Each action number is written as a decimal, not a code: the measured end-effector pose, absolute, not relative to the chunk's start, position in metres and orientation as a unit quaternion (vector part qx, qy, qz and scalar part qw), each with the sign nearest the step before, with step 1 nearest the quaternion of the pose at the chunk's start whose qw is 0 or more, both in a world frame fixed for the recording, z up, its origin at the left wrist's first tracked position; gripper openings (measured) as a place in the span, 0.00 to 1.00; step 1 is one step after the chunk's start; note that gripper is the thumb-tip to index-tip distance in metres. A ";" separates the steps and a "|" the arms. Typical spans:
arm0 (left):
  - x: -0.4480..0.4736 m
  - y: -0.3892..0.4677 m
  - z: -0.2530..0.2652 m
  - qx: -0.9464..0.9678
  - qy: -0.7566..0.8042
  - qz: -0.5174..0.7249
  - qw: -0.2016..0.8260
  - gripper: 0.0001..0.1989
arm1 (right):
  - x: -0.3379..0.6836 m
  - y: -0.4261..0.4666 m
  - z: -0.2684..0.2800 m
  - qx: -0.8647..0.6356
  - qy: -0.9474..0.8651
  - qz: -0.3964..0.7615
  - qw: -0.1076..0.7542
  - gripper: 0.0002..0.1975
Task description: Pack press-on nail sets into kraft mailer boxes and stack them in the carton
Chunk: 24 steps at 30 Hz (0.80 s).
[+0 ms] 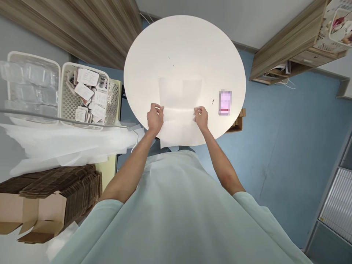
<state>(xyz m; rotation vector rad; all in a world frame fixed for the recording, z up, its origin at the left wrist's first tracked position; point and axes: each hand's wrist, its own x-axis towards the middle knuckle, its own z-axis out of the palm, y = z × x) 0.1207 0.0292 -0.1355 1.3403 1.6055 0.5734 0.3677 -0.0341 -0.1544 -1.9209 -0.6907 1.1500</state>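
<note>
A thin, translucent white sheet [178,126] lies on the round white table [184,44], its near end reaching past the table's front edge. It has a crease or fold running across it between my hands. My left hand [155,118] pinches the sheet's left edge between thumb and fingers. On the opposite edge, my right hand [201,117] pinches it the same way, at about the same height. To the right on the tabletop rests a pink-purple rectangular item [225,102], blurred out so its kind cannot be made out.
At left stand a white basket of clear plastic boxes [35,84] and a white basket of printed cards [88,91]. Nearer are a pile of white sheets [68,143] and stacked flattened cardboard boxes [63,187]. A wooden cabinet [291,44] stands at far right.
</note>
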 end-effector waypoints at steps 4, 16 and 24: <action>0.106 0.030 -0.155 0.588 0.684 0.177 0.394 0.12 | 0.360 -0.036 -0.171 -0.796 -0.304 0.406 0.330 0.14; 0.019 0.014 -0.176 0.770 0.515 -0.083 0.368 0.40 | 0.376 -0.017 -0.198 -0.847 -0.336 0.345 0.223 0.07; 0.023 0.007 -0.171 0.781 0.510 -0.083 0.351 0.34 | 0.377 -0.022 -0.198 -0.858 -0.314 0.343 0.219 0.18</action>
